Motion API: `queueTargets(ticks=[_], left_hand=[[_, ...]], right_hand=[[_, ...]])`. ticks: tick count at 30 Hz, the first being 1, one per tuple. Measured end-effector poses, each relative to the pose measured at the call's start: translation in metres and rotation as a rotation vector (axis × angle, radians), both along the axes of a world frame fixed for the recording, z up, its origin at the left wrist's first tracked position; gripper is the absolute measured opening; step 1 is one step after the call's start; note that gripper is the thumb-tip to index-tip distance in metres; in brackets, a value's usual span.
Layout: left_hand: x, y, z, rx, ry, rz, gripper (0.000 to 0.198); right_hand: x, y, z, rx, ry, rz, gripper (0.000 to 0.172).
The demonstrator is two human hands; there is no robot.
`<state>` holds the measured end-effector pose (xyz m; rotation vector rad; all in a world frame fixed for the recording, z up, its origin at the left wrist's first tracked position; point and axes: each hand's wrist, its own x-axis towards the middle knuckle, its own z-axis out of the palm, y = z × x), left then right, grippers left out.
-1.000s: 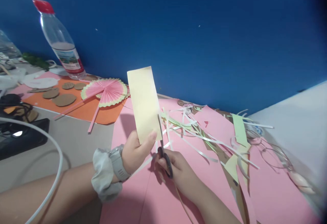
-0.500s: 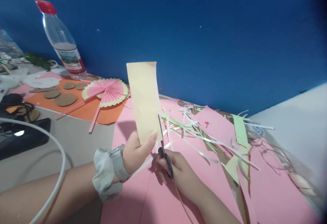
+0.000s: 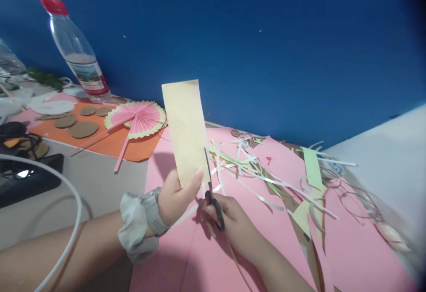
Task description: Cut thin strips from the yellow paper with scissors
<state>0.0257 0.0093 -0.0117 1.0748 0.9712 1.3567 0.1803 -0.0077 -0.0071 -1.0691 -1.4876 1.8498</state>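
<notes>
Between thumb and fingers, my left hand (image 3: 179, 196) pinches the lower end of a pale yellow paper strip (image 3: 184, 128), which stands upright. My right hand (image 3: 229, 216) grips a pair of scissors (image 3: 217, 212) by the dark handles. The scissor blades point up along the strip's right edge, close to its lower right corner; I cannot tell whether they are cutting into it. Below both hands lies a large pink paper sheet (image 3: 173, 256). Thin white and green paper strips (image 3: 246, 167) are scattered on the pink paper beyond my right hand.
A pink pleated paper fan (image 3: 143, 119) and several cardboard discs (image 3: 83, 129) lie on orange paper (image 3: 140, 150) at left. Behind them stands a red-capped bottle (image 3: 83, 68) near the blue wall (image 3: 233, 52). A white cable (image 3: 71, 185) arcs over my left forearm. Green paper (image 3: 312, 165) lies at right.
The yellow strip leans slightly more to the left at its top. Both hands keep their grips, and the whole view has shifted a little.
</notes>
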Motion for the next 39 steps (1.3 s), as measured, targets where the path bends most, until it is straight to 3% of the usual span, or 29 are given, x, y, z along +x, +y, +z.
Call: queueTargets(ticks=[7, 13, 15, 39], left_hand=[[-0.003, 0.000, -0.001, -0.036, 0.010, 0.004, 0.034], [-0.004, 0.008, 0.010, 0.021, -0.010, 0.251, 0.035], [-0.004, 0.009, 0.012, 0.014, 0.019, 0.277, 0.035], [-0.007, 0.014, 0.005, 0.098, 0.063, 0.260, 0.035]], right_hand=[[0.000, 0.001, 0.001, 0.041, -0.044, 0.023, 0.040], [-0.001, 0.001, 0.001, 0.049, -0.042, 0.004, 0.034], [-0.002, 0.001, 0.001, 0.049, -0.040, 0.007, 0.034], [0.000, 0.000, 0.000, 0.040, -0.033, -0.002, 0.037]])
